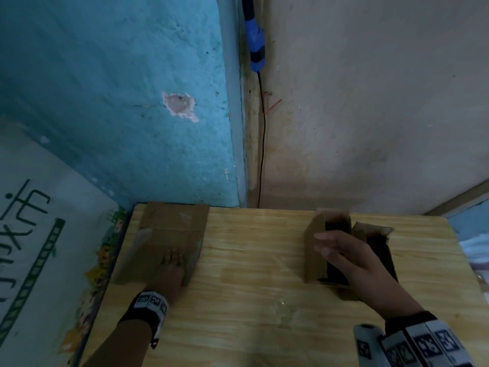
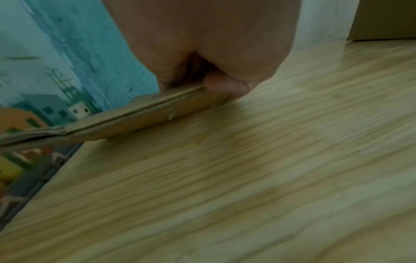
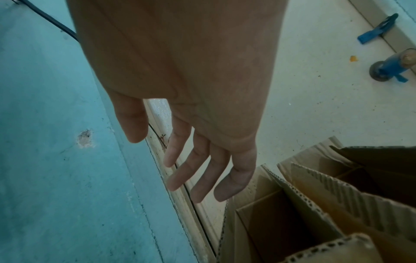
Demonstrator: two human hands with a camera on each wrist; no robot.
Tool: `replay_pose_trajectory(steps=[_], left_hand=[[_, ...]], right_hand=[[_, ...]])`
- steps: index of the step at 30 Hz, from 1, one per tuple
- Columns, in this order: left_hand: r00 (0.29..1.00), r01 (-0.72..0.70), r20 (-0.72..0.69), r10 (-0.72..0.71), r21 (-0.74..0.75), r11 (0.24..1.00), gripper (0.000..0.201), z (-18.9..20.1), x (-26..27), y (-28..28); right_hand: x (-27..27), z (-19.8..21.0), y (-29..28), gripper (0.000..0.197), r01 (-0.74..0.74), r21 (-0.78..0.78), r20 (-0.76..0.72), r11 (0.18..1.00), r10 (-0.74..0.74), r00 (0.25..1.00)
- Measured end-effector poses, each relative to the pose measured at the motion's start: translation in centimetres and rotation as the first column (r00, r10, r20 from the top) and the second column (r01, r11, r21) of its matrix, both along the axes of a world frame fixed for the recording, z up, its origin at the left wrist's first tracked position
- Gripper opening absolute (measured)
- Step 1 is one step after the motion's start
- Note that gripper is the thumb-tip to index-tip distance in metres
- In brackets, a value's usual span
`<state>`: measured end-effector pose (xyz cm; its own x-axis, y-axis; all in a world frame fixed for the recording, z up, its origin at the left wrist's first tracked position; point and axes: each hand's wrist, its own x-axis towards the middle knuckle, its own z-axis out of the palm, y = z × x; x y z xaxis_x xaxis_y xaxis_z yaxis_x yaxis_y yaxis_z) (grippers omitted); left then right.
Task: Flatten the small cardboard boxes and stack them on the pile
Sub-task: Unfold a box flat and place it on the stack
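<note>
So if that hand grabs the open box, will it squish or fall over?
Probably squish: the open box is thin corrugated cardboard with nothing visible inside. It looks light, so a push from the right hand may slide or tip it. Its flaps would likely bend.

The left hand (image 1: pixel 173 271) lies palm down at the near left with fingers straight and flat, its banded wrist angled in from below, while the right hand (image 1: pixel 352 263) hovers at the right, fingers extended, relaxed and slightly spread.
</note>
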<state>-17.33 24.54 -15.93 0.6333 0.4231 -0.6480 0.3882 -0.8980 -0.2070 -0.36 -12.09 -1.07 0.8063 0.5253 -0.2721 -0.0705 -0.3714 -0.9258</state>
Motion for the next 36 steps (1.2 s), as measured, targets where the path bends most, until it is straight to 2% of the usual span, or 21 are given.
replay_pose_trajectory(steps=[6, 9, 11, 13, 16, 20, 23, 28, 30, 32, 36], left_hand=[[0.999, 0.026, -0.045, -0.025, 0.023, 0.999, 0.073, -0.3, 0.7, 0.3], [1.000, 0.026, 0.010, -0.026, -0.053, 0.998, 0.050, 0.5, 1.8, 1.1], [0.998, 0.051, 0.029, -0.050, -0.042, 0.998, 0.038, 1.1, 2.4, 1.1], [0.998, 0.059, 0.003, -0.059, -0.032, 0.998, 0.053, 1.0, 1.9, 0.4], [0.999, 0.023, -0.027, -0.023, -0.014, 1.000, 0.096, -0.1, -0.3, -0.5], [0.997, -0.042, -0.068, 0.039, -0.047, 0.998, 0.108, -1.2, -1.1, -0.6], [0.995, -0.053, -0.088, 0.049, -0.046, 0.998, 0.105, -1.5, -0.7, -0.8], [0.984, -0.177, -0.021, 0.176, -0.117, 0.977, 0.097, -1.1, -0.7, -0.1], [0.967, -0.247, 0.031, 0.255, -0.162, 0.955, 0.079, -0.1, -0.4, -0.2], [0.926, -0.296, 0.180, 0.333, -0.206, 0.933, 0.054, 0.7, -0.2, -0.6], [0.820, -0.266, 0.471, 0.326, -0.192, 0.945, 0.044, 1.7, -0.4, -1.5]], right_hand=[[0.0, 0.2, -0.1, 0.022, 0.016, 0.005, -0.007, 1.000, -0.016, 1.000], [-0.1, 0.4, -0.6, 0.022, 0.021, 0.004, -0.012, 1.000, -0.021, 1.000], [-0.1, 0.7, -1.1, 0.025, 0.041, 0.015, -0.012, 0.999, -0.041, 0.999], [-0.1, 0.9, -1.5, 0.029, 0.038, 0.015, -0.002, 0.999, -0.038, 0.999], [0.0, 0.8, -1.9, 0.027, 0.036, 0.018, -0.011, 0.999, -0.035, 0.999], [0.5, 0.6, -2.2, 0.027, 0.020, -0.041, 0.024, 0.999, -0.019, 1.000], [0.9, 0.5, -2.2, 0.030, 0.017, -0.085, 0.060, 0.996, -0.011, 0.998], [1.2, -0.1, -1.8, 0.026, 0.031, -0.125, 0.089, 0.992, -0.020, 0.996], [1.1, -0.6, -2.1, 0.025, 0.056, -0.122, 0.099, 0.991, -0.044, 0.994], [1.0, -0.9, -2.7, 0.025, 0.091, -0.111, 0.110, 0.990, -0.079, 0.991], [1.1, -1.3, -4.1, 0.024, 0.143, -0.085, 0.151, 0.986, -0.129, 0.980]])
